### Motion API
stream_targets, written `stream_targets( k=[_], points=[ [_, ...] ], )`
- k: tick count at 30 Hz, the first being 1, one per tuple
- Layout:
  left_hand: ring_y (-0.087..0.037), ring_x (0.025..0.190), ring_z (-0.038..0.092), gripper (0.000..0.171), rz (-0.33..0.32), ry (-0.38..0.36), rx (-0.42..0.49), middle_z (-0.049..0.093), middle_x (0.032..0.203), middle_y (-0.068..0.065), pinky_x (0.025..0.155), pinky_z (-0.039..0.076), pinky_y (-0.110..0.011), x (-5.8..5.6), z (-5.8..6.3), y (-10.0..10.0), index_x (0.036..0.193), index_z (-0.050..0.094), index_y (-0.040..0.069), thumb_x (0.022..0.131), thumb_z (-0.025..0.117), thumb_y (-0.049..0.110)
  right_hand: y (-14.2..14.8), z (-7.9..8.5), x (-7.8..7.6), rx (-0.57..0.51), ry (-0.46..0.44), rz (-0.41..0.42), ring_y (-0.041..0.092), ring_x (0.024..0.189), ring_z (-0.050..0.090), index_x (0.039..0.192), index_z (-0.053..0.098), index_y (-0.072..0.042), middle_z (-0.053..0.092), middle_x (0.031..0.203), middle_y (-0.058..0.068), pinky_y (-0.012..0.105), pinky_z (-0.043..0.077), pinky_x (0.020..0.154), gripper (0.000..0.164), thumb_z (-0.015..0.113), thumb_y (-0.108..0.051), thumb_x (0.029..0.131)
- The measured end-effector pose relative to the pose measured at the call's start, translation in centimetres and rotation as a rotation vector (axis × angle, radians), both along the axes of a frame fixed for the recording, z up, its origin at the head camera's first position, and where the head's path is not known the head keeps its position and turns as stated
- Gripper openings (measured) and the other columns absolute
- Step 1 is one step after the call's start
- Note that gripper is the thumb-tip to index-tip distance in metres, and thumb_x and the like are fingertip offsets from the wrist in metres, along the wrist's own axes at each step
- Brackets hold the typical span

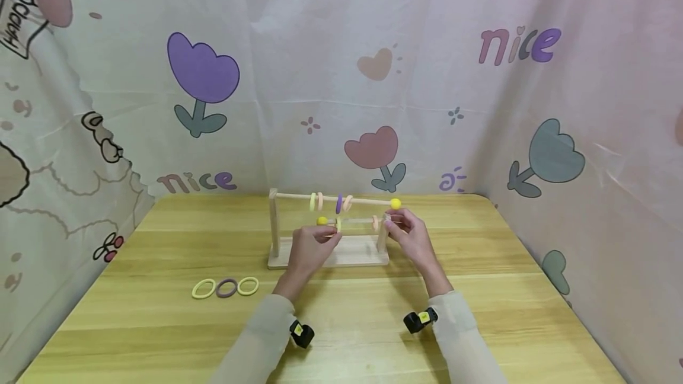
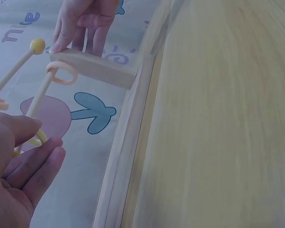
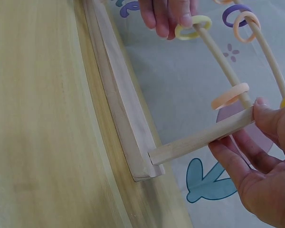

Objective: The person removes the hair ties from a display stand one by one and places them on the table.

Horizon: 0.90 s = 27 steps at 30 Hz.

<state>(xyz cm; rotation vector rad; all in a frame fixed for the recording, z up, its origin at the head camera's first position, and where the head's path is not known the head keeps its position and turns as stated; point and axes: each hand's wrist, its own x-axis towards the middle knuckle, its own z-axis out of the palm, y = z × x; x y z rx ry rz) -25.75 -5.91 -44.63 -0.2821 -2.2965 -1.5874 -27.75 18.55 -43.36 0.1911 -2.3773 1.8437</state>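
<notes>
A wooden ring stand (image 1: 352, 258) with two rods stands on the table. Between thumb and fingers, my left hand (image 1: 312, 249) pinches a yellow ring (image 3: 206, 20) that encircles the lower rod (image 3: 224, 61). My right hand (image 1: 415, 240) grips the top of the short post (image 3: 199, 141), where that rod meets it. A peach ring (image 3: 230, 96) hangs on the lower rod near this post. The upper rod (image 1: 368, 201) runs from the tall post (image 1: 274, 227) to a yellow ball (image 1: 395, 203). It carries a yellow-green ring (image 1: 312, 202), a purple ring (image 1: 338, 204) and peach rings.
Left of the stand, a yellow ring (image 1: 193, 293), a purple ring (image 1: 219, 293) and another yellow ring (image 1: 256, 288) lie in a row on the wooden table (image 1: 160, 336). A printed cloth (image 1: 299, 76) hangs behind and at both sides of the table.
</notes>
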Motion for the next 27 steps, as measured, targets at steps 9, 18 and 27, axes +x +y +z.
stream_targets(
  k=[9,18,27],
  points=[
    [-0.024,0.078,0.079,0.011,0.01,0.011,-0.038,0.081,0.096,-0.013,0.071,0.066,-0.031,-0.1,0.1,-1.1,0.096,0.083,0.005,0.087,0.082,0.011,0.1,0.0,0.0,-0.004,0.008,0.005,0.03,0.115,0.065,0.129,0.063,-0.001,0.064,0.127,0.023,0.029,0.063,0.091,0.029,0.065,-0.01,0.102],
    [-0.025,0.078,0.079,0.011,0.016,0.021,-0.05,0.081,0.093,-0.014,0.07,0.066,-0.033,0.0,0.2,-1.7,0.094,0.083,0.004,0.086,0.083,0.011,0.0,0.1,0.1,-0.013,0.003,0.001,0.03,0.114,0.065,0.129,0.063,0.0,0.064,0.126,0.023,0.026,0.063,0.089,0.029,0.064,-0.007,0.101],
    [-0.025,0.078,0.079,0.015,0.014,0.022,-0.053,0.081,0.095,-0.015,0.071,0.066,-0.033,0.2,0.4,-2.3,0.098,0.082,0.001,0.087,0.082,0.011,0.1,0.1,0.1,-0.043,0.033,0.02,0.025,0.109,0.066,0.129,0.062,0.004,0.063,0.126,0.027,0.033,0.063,0.093,0.029,0.063,-0.006,0.102]
  ],
)
